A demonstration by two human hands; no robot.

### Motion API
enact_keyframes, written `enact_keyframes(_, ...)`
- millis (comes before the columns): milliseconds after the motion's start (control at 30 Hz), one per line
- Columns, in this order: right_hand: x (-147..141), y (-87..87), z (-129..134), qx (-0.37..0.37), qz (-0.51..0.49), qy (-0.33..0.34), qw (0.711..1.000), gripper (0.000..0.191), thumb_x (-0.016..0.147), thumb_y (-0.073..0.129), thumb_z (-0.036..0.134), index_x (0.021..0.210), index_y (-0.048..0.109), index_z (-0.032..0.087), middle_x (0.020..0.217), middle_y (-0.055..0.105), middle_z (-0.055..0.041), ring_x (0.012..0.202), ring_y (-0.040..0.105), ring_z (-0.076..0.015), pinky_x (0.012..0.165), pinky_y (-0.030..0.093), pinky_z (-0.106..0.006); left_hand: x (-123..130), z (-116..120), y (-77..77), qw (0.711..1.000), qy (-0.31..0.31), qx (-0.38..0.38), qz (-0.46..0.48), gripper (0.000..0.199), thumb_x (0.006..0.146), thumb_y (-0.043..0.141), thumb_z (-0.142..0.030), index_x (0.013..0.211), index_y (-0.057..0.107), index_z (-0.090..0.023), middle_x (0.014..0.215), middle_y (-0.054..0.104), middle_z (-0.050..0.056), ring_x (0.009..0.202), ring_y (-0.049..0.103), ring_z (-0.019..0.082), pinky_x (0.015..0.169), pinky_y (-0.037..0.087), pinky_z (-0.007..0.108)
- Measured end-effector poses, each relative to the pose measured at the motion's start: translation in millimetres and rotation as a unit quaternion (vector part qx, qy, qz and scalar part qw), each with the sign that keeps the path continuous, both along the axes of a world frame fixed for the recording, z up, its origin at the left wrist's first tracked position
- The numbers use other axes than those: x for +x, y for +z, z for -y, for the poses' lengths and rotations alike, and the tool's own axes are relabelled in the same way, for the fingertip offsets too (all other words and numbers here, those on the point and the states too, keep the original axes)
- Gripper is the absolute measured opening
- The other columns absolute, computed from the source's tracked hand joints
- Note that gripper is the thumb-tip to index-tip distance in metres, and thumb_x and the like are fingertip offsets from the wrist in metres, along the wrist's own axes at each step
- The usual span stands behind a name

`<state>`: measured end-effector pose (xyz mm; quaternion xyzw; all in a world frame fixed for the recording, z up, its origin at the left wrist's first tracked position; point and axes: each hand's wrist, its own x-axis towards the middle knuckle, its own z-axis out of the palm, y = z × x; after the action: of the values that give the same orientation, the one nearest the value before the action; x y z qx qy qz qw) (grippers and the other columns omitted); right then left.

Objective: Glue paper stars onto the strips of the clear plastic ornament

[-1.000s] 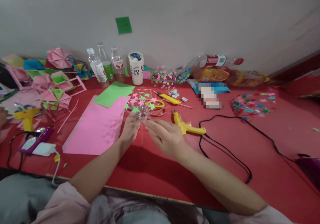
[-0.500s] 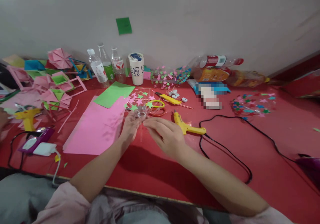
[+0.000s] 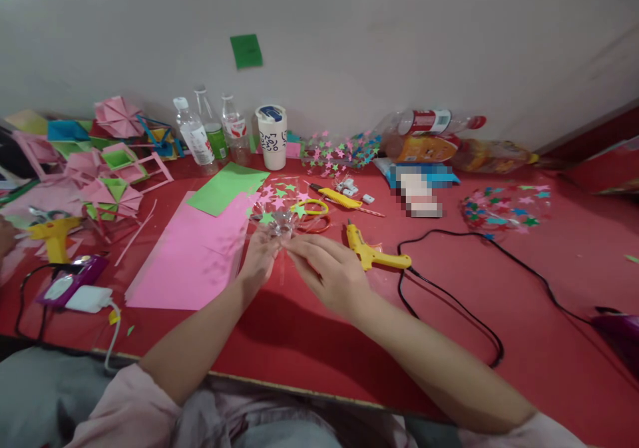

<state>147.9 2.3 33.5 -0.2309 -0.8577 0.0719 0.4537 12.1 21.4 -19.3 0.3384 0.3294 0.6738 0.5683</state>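
My left hand (image 3: pixel 260 256) is closed around the narrow base of a clear plastic piece (image 3: pixel 280 203) dotted with pink and green paper stars. My right hand (image 3: pixel 332 271) has its fingertips pinched together at the same base, close to the left fingertips. What the right fingertips hold, if anything, is too small to tell. Yellow-handled scissors (image 3: pixel 313 206) and a yellow cutter (image 3: pixel 341 198) lie just behind the piece. To the right of my right hand rests a yellow glue gun (image 3: pixel 374 251) with a black cord.
Pink sheets (image 3: pixel 187 261) and a green sheet (image 3: pixel 227 188) lie at left. Bottles (image 3: pixel 194 135) and a cup (image 3: pixel 272 142) stand by the wall. Another glue gun (image 3: pixel 56 235), a power strip (image 3: pixel 74 280) and paper models (image 3: pixel 114 162) are far left, near another person's hand (image 3: pixel 6 235).
My right fingertips have moved very slightly left, closer to my left fingertips at the base of the clear piece. Otherwise the scene looks the same.
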Motion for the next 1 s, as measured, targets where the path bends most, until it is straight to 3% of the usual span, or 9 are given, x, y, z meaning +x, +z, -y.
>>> enact_keyframes(333, 0.5, 4.6, 1.9, -0.017, 0.009, -0.001, 1.0, 0.017, 0.087, 0.049, 0.008, 0.093, 0.063, 0.014, 0.095, 0.071, -0.0073, 0.092, 0.066, -0.0134, 0.083, 0.055, -0.025, -0.8, -2.8, -5.3, 1.0, 0.002, -0.014, 0.016, 0.025, 0.057, 0.079, -0.026, 0.073, 0.06, -0.018, 0.064, 0.058, -0.006, 0.059, 0.052, 0.006, 0.062, 0.043, 0.021)
enact_keyframes(533, -1.1, 1.1, 0.9, 0.021, 0.004, 0.004, 1.0, 0.015, 0.088, 0.047, 0.009, 0.086, 0.06, 0.015, 0.086, 0.07, -0.0064, 0.086, 0.067, -0.0138, 0.077, 0.057, -0.026, -1.1, -1.2, -4.3, 0.999, 0.001, -0.033, 0.021, 0.029, 0.055, 0.078, -0.016, 0.077, 0.058, -0.019, 0.067, 0.059, -0.007, 0.059, 0.053, 0.006, 0.062, 0.042, 0.021)
enact_keyframes(833, 1.5, 0.8, 0.1, 0.067, 0.025, -0.028, 0.997, 0.023, 0.085, 0.048, 0.006, 0.104, 0.058, 0.014, 0.098, 0.069, -0.01, 0.093, 0.066, -0.0159, 0.081, 0.057, -0.028, -0.1, 0.6, -0.5, 1.0, -0.028, 0.0, 0.005, 0.024, 0.056, 0.076, -0.018, 0.074, 0.061, -0.02, 0.066, 0.059, -0.004, 0.065, 0.057, 0.011, 0.068, 0.045, 0.026)
enact_keyframes(1000, 6.1, 9.4, 1.9, 0.06, 0.028, -0.019, 0.998, 0.033, 0.086, 0.046, 0.007, 0.115, 0.055, 0.019, 0.11, 0.065, -0.0095, 0.104, 0.062, -0.0164, 0.086, 0.055, -0.029, -1.7, 1.0, 0.8, 1.0, -0.021, 0.006, -0.002, 0.025, 0.056, 0.078, -0.017, 0.076, 0.064, -0.02, 0.071, 0.063, -0.003, 0.069, 0.06, 0.012, 0.069, 0.047, 0.025)
